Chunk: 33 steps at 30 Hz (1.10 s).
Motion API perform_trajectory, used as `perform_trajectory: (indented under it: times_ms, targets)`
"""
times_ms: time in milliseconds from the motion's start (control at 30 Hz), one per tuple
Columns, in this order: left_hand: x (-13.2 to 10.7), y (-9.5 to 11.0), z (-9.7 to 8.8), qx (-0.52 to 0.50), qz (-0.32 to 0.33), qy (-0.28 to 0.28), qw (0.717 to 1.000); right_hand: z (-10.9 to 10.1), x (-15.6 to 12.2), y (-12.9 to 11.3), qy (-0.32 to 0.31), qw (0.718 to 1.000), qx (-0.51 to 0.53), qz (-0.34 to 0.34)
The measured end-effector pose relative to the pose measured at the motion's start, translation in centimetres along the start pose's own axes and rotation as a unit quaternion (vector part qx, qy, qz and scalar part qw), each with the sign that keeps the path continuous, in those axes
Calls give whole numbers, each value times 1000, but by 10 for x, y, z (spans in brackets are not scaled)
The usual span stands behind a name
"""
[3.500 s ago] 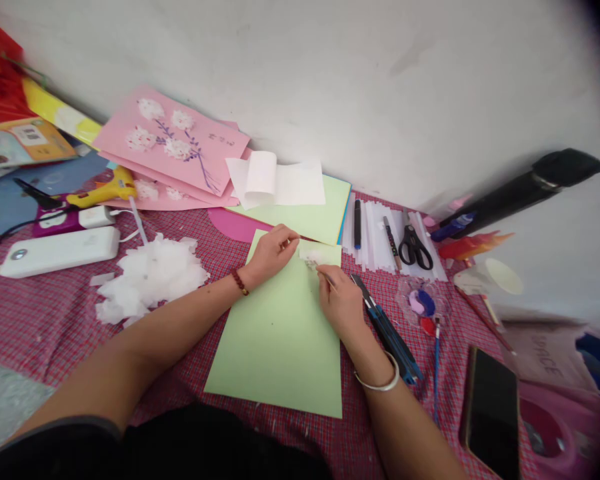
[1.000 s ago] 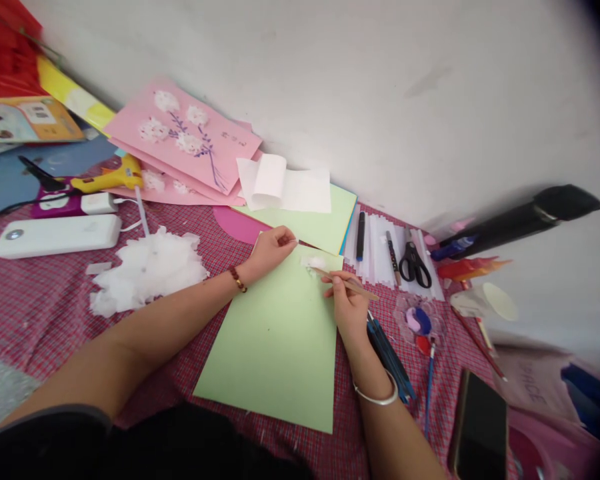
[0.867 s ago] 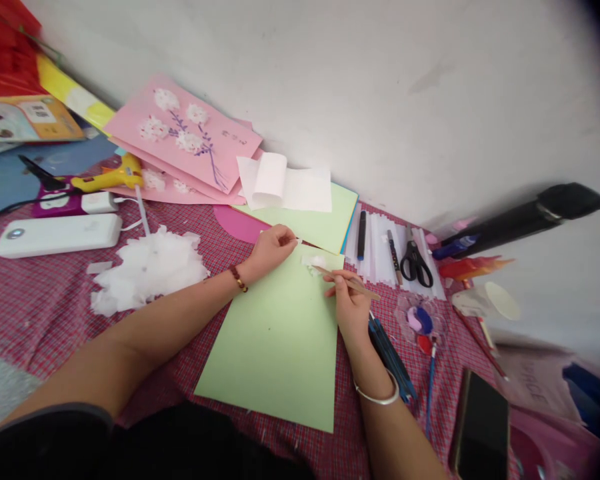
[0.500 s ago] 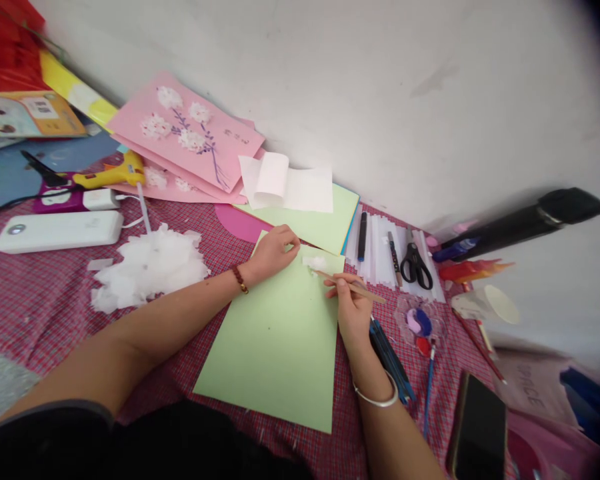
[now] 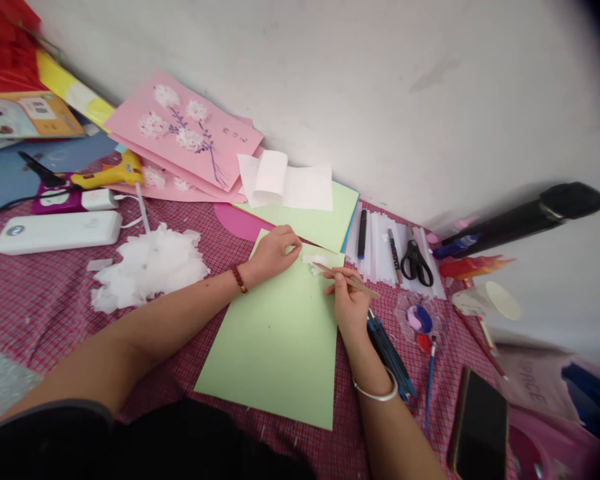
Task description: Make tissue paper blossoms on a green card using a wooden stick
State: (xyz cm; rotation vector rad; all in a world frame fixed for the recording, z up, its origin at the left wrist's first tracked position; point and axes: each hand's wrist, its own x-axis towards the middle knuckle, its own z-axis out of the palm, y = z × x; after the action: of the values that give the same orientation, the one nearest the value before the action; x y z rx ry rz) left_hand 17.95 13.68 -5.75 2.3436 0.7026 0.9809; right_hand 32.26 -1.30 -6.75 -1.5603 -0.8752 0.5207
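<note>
A light green sheet of paper point(image 5: 280, 333) lies on the red checked cloth in front of me. My left hand point(image 5: 273, 252) rests on its top edge, fingers curled and pressed down beside a small white tissue piece point(image 5: 314, 259). My right hand point(image 5: 349, 303) pinches a thin wooden stick point(image 5: 347, 281) whose tip touches that tissue piece.
A heap of white tissue point(image 5: 147, 267) lies to the left, with a yellow glue gun point(image 5: 107, 177) and white power strip point(image 5: 55, 232) behind. Pink flower cards point(image 5: 185, 137) lean at the wall. Scissors point(image 5: 413, 260), pens, a paint palette point(image 5: 420, 319), brushes and a phone point(image 5: 477, 420) lie right.
My right hand turned from pressing on the tissue piece to holding the stick flatter, tip on the tissue. My left hand stays at the sheet's top edge. The view shifted slightly.
</note>
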Motion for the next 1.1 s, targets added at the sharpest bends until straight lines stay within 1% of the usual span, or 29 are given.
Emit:
perform_trajectory:
  times_ms: [67, 133, 233, 300, 333, 467, 600, 733, 933, 1033, 1100]
  targets:
    - [-2, 5, 0, 36, 33, -22, 999, 0, 0, 1, 1, 1000, -1, 1]
    - [-5, 8, 0, 83, 69, -66, 992, -1, 1, 3, 2, 1000, 1, 2]
    - [-7, 9, 2, 150, 134, -149, 968, -1, 1, 4, 3, 1000, 3, 1]
    - [-8, 8, 3, 181, 164, -183, 952, -1, 2, 5, 4, 1000, 1, -1]
    - [-8, 8, 4, 191, 171, -191, 948, -1, 2, 5, 4, 1000, 0, -1]
    - [-7, 7, 5, 200, 174, -195, 944, -2, 0, 3, 12, 1000, 13, -1]
    - [-8, 6, 6, 192, 167, -196, 947, -2, -4, -1, 34, 999, 31, -30]
    - [-9, 8, 7, 196, 175, -199, 944, -1, -7, -3, 5, 999, 7, -41]
    - [-8, 11, 7, 194, 185, -205, 941, 1, -3, 2, -16, 999, -24, -40]
    - [-10, 11, 6, 154, 184, -186, 953, 0, -3, 5, -30, 996, -60, -60]
    - [-10, 10, 4, 92, 152, -140, 974, -2, -5, 4, -43, 990, -105, -86]
